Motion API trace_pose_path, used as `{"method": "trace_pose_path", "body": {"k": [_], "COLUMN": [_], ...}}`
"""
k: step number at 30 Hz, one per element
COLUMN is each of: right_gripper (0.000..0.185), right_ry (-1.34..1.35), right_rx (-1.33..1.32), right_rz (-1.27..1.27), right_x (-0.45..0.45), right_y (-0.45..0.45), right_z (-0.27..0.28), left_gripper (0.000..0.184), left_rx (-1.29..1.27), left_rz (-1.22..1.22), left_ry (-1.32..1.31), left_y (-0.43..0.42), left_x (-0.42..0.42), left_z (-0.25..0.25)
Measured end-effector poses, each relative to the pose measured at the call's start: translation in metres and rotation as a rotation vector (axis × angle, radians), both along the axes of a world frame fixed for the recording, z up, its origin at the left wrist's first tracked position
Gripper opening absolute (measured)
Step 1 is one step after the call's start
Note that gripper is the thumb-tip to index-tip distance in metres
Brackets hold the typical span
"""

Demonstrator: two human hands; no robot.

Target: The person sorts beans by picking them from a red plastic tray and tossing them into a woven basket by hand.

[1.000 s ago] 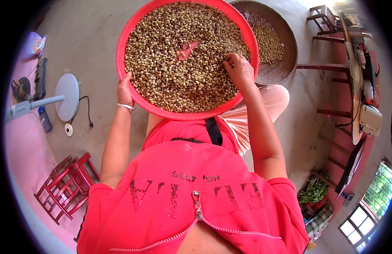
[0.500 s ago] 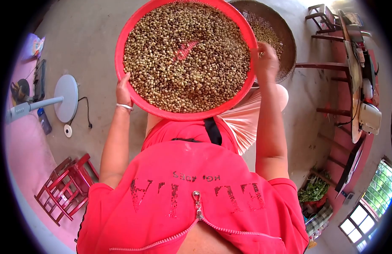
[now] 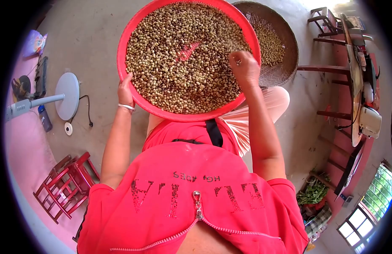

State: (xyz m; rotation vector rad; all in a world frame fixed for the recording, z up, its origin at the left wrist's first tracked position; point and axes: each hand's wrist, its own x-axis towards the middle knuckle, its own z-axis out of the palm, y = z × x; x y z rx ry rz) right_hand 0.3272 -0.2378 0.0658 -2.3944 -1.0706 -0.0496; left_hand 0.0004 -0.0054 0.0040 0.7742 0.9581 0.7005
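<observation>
A round red tray with a perforated bottom rests above my lap, spread with brown and greenish dried beans. A small patch of the red bottom shows through near the middle. My left hand grips the tray's left rim, thumb on top and fingers hidden beneath. Over the right part of the tray, my right hand is closed, fingertips curled together, with small pale bits showing at them. What exactly it holds is too small to name.
Behind the tray at right, a woven basket on the floor holds paler beans. A fan and red chairs stand at left. At right are a wooden table and green leaves.
My right hand has moved left from beyond the tray's right rim to over the beans. My left hand keeps its hold, and the tray has shifted very slightly.
</observation>
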Motion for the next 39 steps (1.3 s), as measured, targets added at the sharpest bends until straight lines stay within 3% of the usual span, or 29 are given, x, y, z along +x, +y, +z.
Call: {"method": "trace_pose_path", "body": {"k": [3, 4, 9, 11, 19, 21, 23, 25, 28, 30, 39], "right_gripper": [0.015, 0.015, 0.019, 0.021, 0.018, 0.015, 0.012, 0.012, 0.016, 0.018, 0.014], "right_ry": [0.248, 0.248, 0.085, 0.135, 0.099, -0.107, -0.115, -0.214, 0.057, 0.081, 0.098], "right_rx": [0.544, 0.542, -0.013, -0.125, -0.124, 0.174, 0.291, 0.264, 0.080, -0.121, -0.090], "right_rz": [-0.371, -0.376, 0.080, 0.061, 0.070, -0.040, -0.328, -0.364, 0.074, 0.090, 0.105], "right_x": [0.029, 0.030, 0.004, -0.014, -0.012, 0.009, 0.019, 0.022, 0.006, -0.022, -0.031], "right_y": [-0.003, -0.004, -0.002, 0.005, 0.004, -0.001, -0.003, -0.005, -0.001, 0.008, 0.009], "right_z": [0.014, 0.013, 0.008, 0.006, 0.001, 0.006, 0.033, 0.040, 0.028, 0.018, 0.011], "left_gripper": [0.038, 0.038, 0.038, 0.037, 0.037, 0.037, 0.036, 0.037, 0.038, 0.039, 0.039], "left_rx": [0.006, 0.004, -0.018, -0.009, 0.000, 0.003, -0.002, -0.020, -0.033, -0.028, 0.004], "left_rz": [0.044, 0.039, -0.002, 0.014, -0.006, -0.002, 0.016, 0.000, -0.004, 0.007, -0.028], "left_ry": [0.031, 0.033, -0.009, -0.001, -0.016, -0.019, 0.001, -0.017, -0.025, -0.009, -0.011], "left_y": [0.002, 0.000, 0.002, 0.003, 0.000, 0.000, 0.000, 0.000, -0.001, 0.000, 0.001], "left_x": [-0.001, -0.002, 0.001, -0.001, 0.000, 0.000, -0.001, -0.001, 0.003, 0.003, 0.000], "left_z": [-0.009, -0.007, -0.001, -0.002, 0.001, -0.001, -0.004, -0.002, 0.003, 0.001, 0.000]}}
